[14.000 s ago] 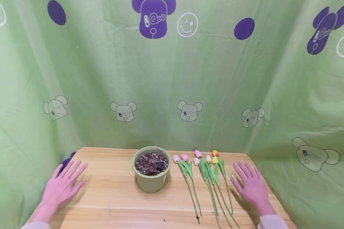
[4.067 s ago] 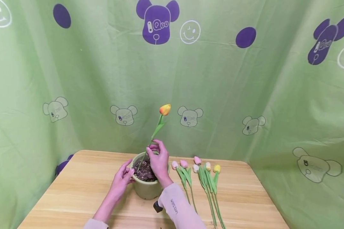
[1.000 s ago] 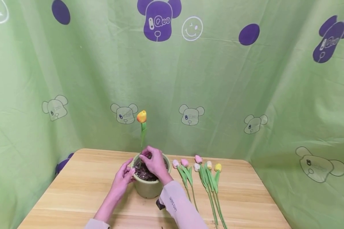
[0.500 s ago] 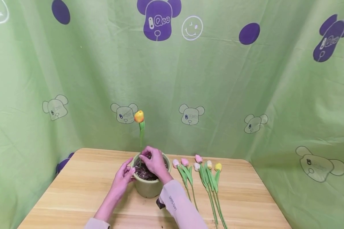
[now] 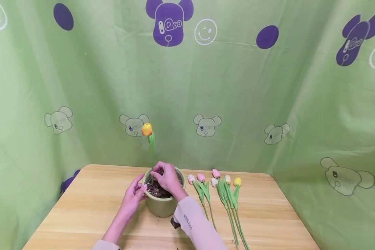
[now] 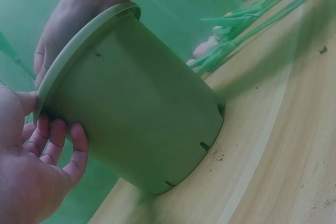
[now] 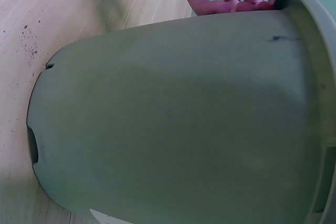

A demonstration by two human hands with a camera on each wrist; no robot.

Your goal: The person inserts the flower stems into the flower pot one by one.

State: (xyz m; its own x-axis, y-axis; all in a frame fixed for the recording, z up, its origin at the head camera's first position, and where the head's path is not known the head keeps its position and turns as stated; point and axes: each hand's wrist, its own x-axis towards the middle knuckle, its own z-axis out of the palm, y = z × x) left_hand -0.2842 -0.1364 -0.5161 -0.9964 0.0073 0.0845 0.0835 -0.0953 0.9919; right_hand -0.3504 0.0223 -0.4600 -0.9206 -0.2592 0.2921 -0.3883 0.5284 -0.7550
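An orange-yellow artificial tulip (image 5: 147, 129) stands in the left side of a green flower pot (image 5: 161, 207), its head leaning slightly left. My right hand (image 5: 167, 178) reaches over the rim and pinches the tulip's stem low, close to the dark soil (image 5: 157, 190). The stem's lower end is hidden behind the fingers and rim. At the pot's left side my left hand (image 5: 133, 191) grips the rim, thumb above and fingers curled against the outer wall, as the left wrist view shows. In the right wrist view the pot wall (image 7: 173, 114) fills most of the picture, the left hand's fingers beyond it.
Right of the pot, pink and pale tulips (image 5: 201, 177) lie on the wooden table (image 5: 81, 208). Farther right lies another bunch with a yellow tulip (image 5: 237, 182). A green patterned curtain (image 5: 231, 86) encloses the table's back and sides. Soil crumbs (image 6: 218, 158) dot the tabletop by the pot.
The orange-yellow tulip came from the table into the pot; it leaned right about four seconds ago. Over the last second its head has tipped left, while both hands have kept nearly the same place.
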